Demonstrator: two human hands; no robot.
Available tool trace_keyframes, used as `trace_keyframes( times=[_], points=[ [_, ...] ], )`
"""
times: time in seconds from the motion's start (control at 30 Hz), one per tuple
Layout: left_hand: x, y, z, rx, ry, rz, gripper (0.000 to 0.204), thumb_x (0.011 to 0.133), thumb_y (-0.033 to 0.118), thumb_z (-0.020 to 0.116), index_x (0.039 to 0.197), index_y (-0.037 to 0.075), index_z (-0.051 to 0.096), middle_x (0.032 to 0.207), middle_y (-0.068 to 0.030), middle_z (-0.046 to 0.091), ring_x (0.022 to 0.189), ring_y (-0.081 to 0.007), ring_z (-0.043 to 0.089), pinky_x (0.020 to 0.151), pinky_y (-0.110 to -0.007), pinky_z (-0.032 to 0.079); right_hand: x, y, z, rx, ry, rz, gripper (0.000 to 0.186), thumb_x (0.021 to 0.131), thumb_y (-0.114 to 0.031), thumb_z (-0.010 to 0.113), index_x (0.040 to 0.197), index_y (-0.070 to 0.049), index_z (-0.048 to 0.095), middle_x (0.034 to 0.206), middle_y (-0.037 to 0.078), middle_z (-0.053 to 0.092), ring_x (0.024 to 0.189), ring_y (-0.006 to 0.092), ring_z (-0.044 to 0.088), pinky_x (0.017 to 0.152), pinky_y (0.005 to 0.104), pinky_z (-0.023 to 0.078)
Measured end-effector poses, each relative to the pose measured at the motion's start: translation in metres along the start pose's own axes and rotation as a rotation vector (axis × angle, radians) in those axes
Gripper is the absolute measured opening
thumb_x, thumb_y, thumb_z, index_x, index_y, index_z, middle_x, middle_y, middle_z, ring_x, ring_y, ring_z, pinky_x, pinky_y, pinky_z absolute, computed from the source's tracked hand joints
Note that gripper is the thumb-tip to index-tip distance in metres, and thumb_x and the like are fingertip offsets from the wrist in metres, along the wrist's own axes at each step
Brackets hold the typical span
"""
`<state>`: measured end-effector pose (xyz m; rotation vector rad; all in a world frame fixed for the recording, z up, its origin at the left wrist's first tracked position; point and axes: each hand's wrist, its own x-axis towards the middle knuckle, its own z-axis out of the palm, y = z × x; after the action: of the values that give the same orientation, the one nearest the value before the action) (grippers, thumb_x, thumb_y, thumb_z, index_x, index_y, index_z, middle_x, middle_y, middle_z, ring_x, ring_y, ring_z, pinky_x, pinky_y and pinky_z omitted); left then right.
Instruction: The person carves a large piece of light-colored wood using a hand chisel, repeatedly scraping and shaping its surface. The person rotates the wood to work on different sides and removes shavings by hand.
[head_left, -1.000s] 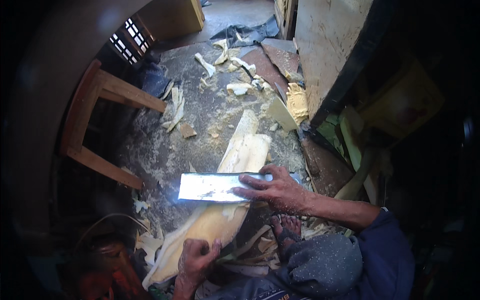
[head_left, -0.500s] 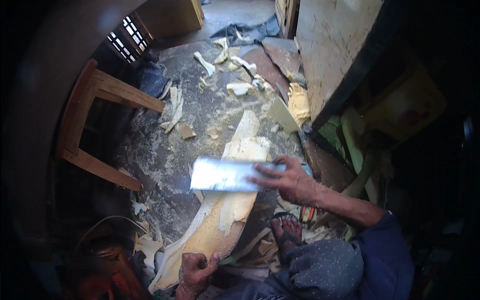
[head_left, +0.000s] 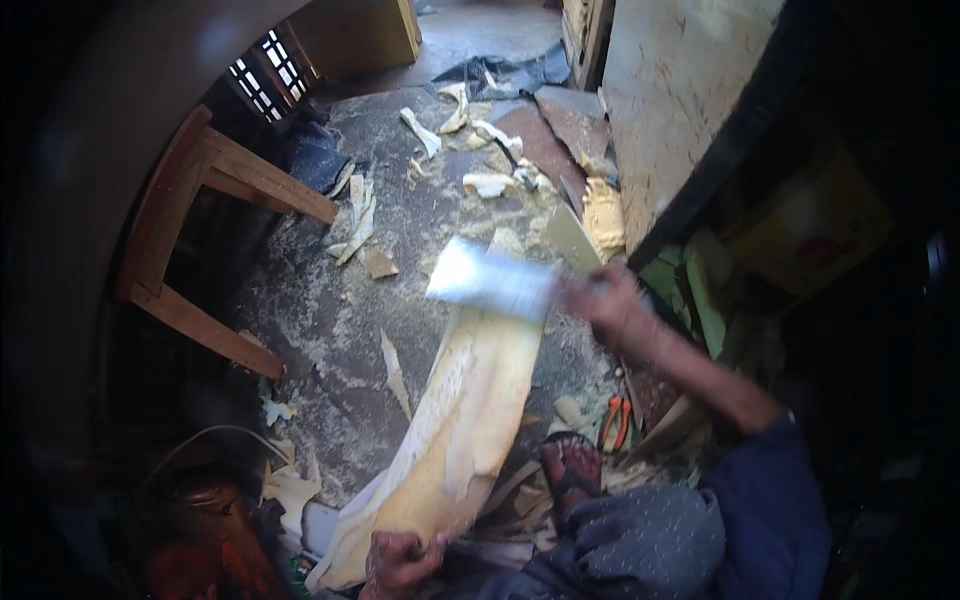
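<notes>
A long strip of pale yellow foam (head_left: pixel 470 400) stretches from my lap side away across the floor. Its near end is pressed by my left hand (head_left: pixel 402 562), whose fingers are curled closed on it. In my right hand (head_left: pixel 612 305) is a broad, shiny metal blade (head_left: pixel 495 282), gripped at its right end. The blade lies crosswise over the far part of the foam and hides some of it. Motion blurs both the blade and my right hand, so the blade's edge and any handle cannot be made out.
Foam scraps (head_left: pixel 358 222) and crumbs litter the dark floor (head_left: pixel 300 330). On the left stands a wooden frame (head_left: pixel 150 240) with legs. Orange-handled pliers (head_left: pixel 616 424) lie beside my foot (head_left: pixel 572 465). A worn board (head_left: pixel 680 110) leans at the right.
My right hand and the blade have swept away from me and rightward along the foam. A long sliver now lies left of the strip. My left hand stays at the near end.
</notes>
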<state>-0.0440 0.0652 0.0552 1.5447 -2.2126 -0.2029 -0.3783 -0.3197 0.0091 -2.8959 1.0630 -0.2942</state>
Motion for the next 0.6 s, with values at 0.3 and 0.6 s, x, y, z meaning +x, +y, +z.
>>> trace_keyframes(
  times=[0.3, 0.6],
  points=[
    [-0.009, 0.000, 0.004, -0.044, -0.025, 0.022, 0.029, 0.076, 0.004, 0.086, 0.096, 0.022, 0.076, 0.095, -0.0035, 0.050, 0.079, -0.0233, 0.052, 0.069, -0.040, 0.036, -0.014, 0.000, -0.009, 0.040, -0.032, -0.197, 0.073, 0.093, -0.004, 0.066, 0.151, -0.046, 0.054, 0.160, -0.007, 0.052, 0.115, 0.0252, 0.061, 0.100, 0.0374, 0.053],
    [-0.009, 0.005, 0.004, -0.057, -0.066, -0.022, 0.034, 0.076, 0.003, 0.086, 0.100, 0.024, 0.075, 0.096, -0.0027, 0.049, 0.072, -0.0212, 0.051, 0.067, -0.039, 0.036, -0.040, 0.006, -0.006, -0.110, -0.046, -0.053, 0.070, 0.088, -0.002, 0.063, 0.152, -0.029, 0.056, 0.153, 0.005, 0.059, 0.124, 0.0223, 0.061, 0.110, 0.0472, 0.044]
  ],
)
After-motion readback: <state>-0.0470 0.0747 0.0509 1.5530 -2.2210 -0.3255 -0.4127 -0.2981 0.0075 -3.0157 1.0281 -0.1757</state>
